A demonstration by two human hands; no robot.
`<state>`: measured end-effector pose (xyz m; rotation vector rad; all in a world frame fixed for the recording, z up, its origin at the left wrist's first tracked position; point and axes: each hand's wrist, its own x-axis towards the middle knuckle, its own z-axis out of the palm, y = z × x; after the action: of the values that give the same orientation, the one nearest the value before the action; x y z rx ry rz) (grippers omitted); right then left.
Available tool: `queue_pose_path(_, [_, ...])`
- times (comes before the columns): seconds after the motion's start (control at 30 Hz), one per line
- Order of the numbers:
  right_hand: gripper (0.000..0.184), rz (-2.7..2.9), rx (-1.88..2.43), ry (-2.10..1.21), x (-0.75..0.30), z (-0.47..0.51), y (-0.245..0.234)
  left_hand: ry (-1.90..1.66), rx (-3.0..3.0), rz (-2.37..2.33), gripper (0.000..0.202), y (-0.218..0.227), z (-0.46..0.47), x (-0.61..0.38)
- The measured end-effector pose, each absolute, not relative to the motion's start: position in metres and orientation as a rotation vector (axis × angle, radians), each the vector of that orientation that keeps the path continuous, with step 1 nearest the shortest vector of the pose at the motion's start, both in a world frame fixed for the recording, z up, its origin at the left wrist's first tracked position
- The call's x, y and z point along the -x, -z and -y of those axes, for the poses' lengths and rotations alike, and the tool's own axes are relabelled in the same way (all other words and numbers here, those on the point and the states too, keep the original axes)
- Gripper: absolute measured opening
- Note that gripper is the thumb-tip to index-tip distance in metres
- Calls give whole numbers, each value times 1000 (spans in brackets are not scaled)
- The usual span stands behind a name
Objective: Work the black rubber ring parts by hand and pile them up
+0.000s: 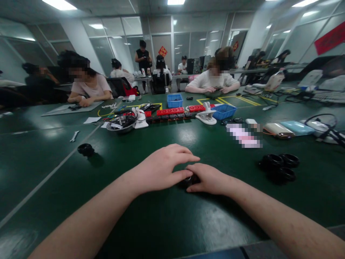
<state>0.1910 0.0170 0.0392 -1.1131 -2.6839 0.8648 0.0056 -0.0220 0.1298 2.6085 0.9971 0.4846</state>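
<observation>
My left hand (161, 169) and my right hand (208, 178) meet over a small black round part (189, 179) on the green table (161, 223), near its front edge. Both hands curl around the part and cover most of it. My left thumb and forefinger reach over its top. My right hand presses against its right side. What kind of part it is I cannot make out.
Three black rings (280, 167) lie to the right, one black ring (85, 149) to the left with a small wrench (74, 136) behind it. Further back stand a bowl of parts (120, 125), red blocks (172, 111), blue bins (223, 111). Several people sit across the table.
</observation>
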Motion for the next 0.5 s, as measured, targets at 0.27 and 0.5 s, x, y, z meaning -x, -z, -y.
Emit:
queue_pose_path(0.27, [47, 2681, 1036, -1016, -195, -22, -45, -10, -2538, -927, 35, -102, -5, 3])
queue_pose_path(0.5, [39, 2679, 1071, -1003, -196, -22, -45, -30, -2548, -1176, 29, -97, 1, -14])
